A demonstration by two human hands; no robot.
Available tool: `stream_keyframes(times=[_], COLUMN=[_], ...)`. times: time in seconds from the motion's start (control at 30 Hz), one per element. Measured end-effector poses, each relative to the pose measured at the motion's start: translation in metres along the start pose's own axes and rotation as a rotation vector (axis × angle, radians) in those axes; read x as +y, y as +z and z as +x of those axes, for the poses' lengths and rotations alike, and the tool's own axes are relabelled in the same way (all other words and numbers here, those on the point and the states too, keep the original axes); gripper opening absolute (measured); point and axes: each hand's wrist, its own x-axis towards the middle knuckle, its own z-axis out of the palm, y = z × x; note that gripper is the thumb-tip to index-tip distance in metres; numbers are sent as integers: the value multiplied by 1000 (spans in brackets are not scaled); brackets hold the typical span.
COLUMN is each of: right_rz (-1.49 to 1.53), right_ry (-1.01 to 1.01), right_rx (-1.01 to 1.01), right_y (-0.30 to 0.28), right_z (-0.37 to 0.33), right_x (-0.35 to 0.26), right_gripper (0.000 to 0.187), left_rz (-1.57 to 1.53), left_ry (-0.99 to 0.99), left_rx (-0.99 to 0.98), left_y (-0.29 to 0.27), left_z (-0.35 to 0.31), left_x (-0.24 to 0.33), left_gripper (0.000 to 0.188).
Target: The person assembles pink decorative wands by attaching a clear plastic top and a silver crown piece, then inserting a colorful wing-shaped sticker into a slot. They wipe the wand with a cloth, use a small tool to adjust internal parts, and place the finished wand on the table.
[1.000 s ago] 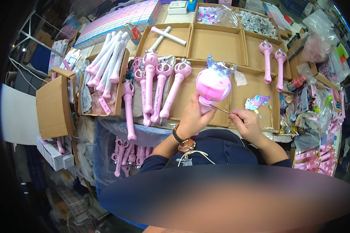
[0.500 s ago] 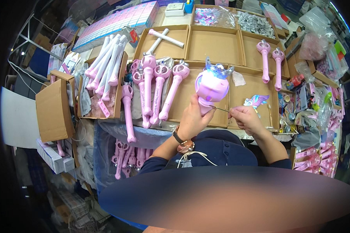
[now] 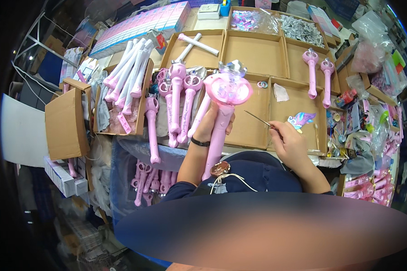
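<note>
My left hand (image 3: 206,123) is closed round a pink toy wand (image 3: 219,131), its fingers at the handle's upper part. The wand's round head has a clear crown and pieces inside a pink ring, and its handle end points down toward me. My right hand (image 3: 291,143) pinches a thin metal pointed tool (image 3: 257,119), whose tip is directed at the wand but apart from it. Beside my right hand, a purple and blue wing-shaped piece (image 3: 301,119) lies in a cardboard tray (image 3: 281,108). Several more pink wands (image 3: 190,101) lie left of my left hand.
White and pink sticks (image 3: 133,74) fill a box on the left. Two wands (image 3: 312,74) lie in the right tray. A blue-lined bin (image 3: 124,180) with wands stands below the table edge. Behind are stacked printed boxes (image 3: 144,27) and a tray of silvery pieces (image 3: 298,30).
The wand has turned, its ring face now showing and its handle hanging toward me; the purple-blue glow is gone. The tool's tip has come away from the wand.
</note>
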Motion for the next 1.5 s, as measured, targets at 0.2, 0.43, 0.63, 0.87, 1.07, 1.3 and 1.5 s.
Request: stream_keyframes(times=[0.2,0.43,0.63,0.87,1.07,1.3,1.5], right_rz=[-47,-106,-91,360,949,1688,1259], right_ry=[-126,-135,-144,156,595,1006,884], right_rx=[75,30,-38,-203,-394,-825,-755], right_y=[23,22,19,17,11,17,7], right_z=[3,10,10,4,0,4,-4], right_x=[-1,-4,2,14,26,52,57], right_gripper=[10,8,8,18,24,30,37], left_rz=[-175,94,399,615,762,328,413], left_ry=[-31,60,170,260,579,169,328], left_rx=[-65,-4,84,71,-20,-100,-84], left_y=[-5,11,29,29,27,-25,-26], left_z=[3,-2,-11,-21,-19,4,15], left_x=[2,10,12,4,-6,-37,-22], left_gripper=[64,51,50,64,36,86,78])
